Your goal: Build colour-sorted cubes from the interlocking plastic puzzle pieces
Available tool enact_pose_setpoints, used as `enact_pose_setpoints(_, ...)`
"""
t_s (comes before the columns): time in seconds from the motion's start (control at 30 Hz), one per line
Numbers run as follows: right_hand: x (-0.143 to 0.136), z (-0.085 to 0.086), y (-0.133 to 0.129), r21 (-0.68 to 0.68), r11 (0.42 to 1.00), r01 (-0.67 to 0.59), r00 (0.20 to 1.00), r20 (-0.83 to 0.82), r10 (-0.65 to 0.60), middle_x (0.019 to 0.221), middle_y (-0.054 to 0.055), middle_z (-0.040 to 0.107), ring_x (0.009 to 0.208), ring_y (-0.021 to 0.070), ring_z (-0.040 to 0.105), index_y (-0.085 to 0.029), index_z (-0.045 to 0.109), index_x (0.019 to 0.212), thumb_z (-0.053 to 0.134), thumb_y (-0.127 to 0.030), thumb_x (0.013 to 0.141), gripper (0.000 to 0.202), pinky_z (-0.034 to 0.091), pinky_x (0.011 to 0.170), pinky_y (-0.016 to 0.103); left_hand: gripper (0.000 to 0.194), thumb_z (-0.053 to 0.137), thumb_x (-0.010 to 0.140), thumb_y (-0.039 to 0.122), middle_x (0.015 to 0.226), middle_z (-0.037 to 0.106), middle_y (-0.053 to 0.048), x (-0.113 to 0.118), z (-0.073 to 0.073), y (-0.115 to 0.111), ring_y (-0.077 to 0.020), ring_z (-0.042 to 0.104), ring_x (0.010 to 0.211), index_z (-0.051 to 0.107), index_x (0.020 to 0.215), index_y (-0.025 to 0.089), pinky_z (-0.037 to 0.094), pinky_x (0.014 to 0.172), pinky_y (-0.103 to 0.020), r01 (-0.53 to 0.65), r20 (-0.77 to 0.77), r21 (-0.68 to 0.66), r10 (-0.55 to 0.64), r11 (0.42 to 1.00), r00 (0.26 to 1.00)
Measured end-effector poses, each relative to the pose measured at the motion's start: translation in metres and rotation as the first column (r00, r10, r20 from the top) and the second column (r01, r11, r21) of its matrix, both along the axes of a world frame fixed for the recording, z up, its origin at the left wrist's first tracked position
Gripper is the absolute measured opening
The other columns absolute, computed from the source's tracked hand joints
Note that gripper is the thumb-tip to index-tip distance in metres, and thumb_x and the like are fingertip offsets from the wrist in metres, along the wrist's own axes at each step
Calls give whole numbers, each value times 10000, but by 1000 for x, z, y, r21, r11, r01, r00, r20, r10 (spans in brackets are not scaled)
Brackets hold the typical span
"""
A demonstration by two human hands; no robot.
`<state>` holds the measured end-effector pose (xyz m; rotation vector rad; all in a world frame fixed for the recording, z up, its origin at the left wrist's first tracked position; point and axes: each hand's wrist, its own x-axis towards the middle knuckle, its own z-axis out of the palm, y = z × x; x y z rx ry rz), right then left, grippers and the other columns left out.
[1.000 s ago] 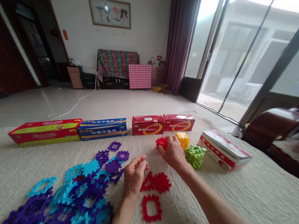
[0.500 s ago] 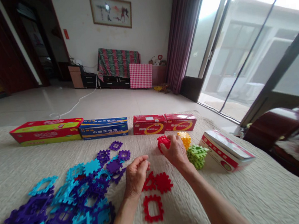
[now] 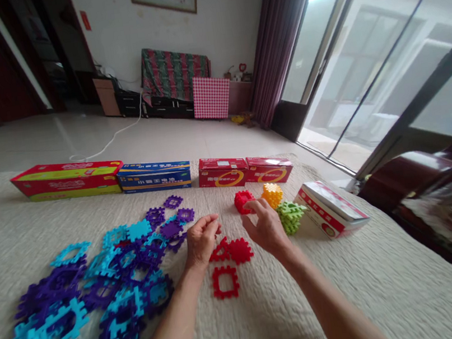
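My left hand (image 3: 202, 242) is closed in a pinch above the mat; a bit of red shows at its fingertips, too small to make out. My right hand (image 3: 267, 226) has its thumb and fingers apart, just in front of a red cube (image 3: 243, 202) built from notched plastic pieces. Whether a fingertip touches the cube I cannot tell. Between my forearms lie a red solid building piece (image 3: 240, 250), a red piece with a triangular opening (image 3: 220, 251) and a red square frame (image 3: 225, 282). Beside the right hand stand a yellow cube (image 3: 273, 195) and a green cube (image 3: 291, 216).
Purple and light-blue building pieces (image 3: 139, 273) spread over the left of the mat (image 3: 251, 335). A long red-and-green box (image 3: 68, 180), a blue box (image 3: 154, 175) and two red boxes (image 3: 222, 172) line the back. A white-and-red box (image 3: 331, 209) stands at right.
My right hand has drawn back from the red cube and its fingers have opened. The left hand stays pinched. The whole view has tilted slightly downward.
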<state>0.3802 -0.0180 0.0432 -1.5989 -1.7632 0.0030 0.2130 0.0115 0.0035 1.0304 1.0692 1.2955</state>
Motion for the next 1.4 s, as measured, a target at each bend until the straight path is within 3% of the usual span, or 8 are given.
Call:
enact_pose_setpoints(0.13,6,0,-33,-216,931,-295,955,-51,291,1054,52,608,931,171,597,-209,603,1040,592,-166,737,306,472,829,311,317,651,634,345,665,667,-28,1,2,-1,-118,596,589,700,868,137,446,564,-223,-4,32,1,4,1000,999)
enact_pose_setpoints(0.23,5,-3,-49,-273,884,-380,921,-18,390,1200,73,568,1087,199,557,-224,574,1135,634,-169,713,430,443,924,346,306,654,625,341,658,657,-24,1,2,-2,-118,589,584,699,851,139,445,562,-224,-6,39,6,6,1000,999)
enact_pose_setpoints(0.4,-15,-16,-61,-209,973,-99,988,93,120,1171,116,542,1069,244,530,-184,531,1160,696,-285,701,498,437,923,394,305,646,631,342,645,652,-23,2,2,-2,-119,584,584,696,851,138,436,567,-227,-4,36,10,3,1000,999)
enact_pose_setpoints(0.6,-31,-16,-67,-257,960,116,976,208,-62,889,79,561,864,239,540,-172,569,984,658,-343,727,321,444,788,360,314,651,621,343,657,654,-27,2,2,-2,-123,587,590,700,855,140,443,577,-232,-5,21,9,4,1000,1000)
enact_pose_setpoints(0.97,-31,-14,-68,-267,954,134,979,184,-85,820,62,565,782,210,535,-194,575,817,622,-270,715,136,443,729,328,324,646,639,352,645,656,-26,1,-1,-1,-126,593,588,701,870,132,437,540,-217,8,1,19,-8,1000,1000)
enact_pose_setpoints(1.07,-20,-6,-57,-205,970,132,986,125,-108,848,59,573,811,211,547,-203,575,840,608,-277,733,134,454,750,333,312,644,643,346,646,662,-23,1,-3,0,-124,598,589,706,867,137,449,556,-220,5,-11,23,-5,1000,1000)
enact_pose_setpoints(1.2,-4,5,-21,-58,984,167,984,66,-163,950,81,583,895,220,556,-185,576,1003,600,-263,736,279,456,816,349,308,641,661,344,664,677,-27,1,-4,1,-128,612,605,710,885,144,465,579,-227,8,-29,34,-7,999,1000)
enact_pose_setpoints(1.4,5,15,37,-109,955,276,960,69,-270,967,117,589,873,222,576,-141,609,1026,620,-254,721,325,455,816,334,296,636,671,343,686,687,-28,0,-5,1,-135,616,611,714,885,155,479,596,-238,14,-51,29,-13,999,999)
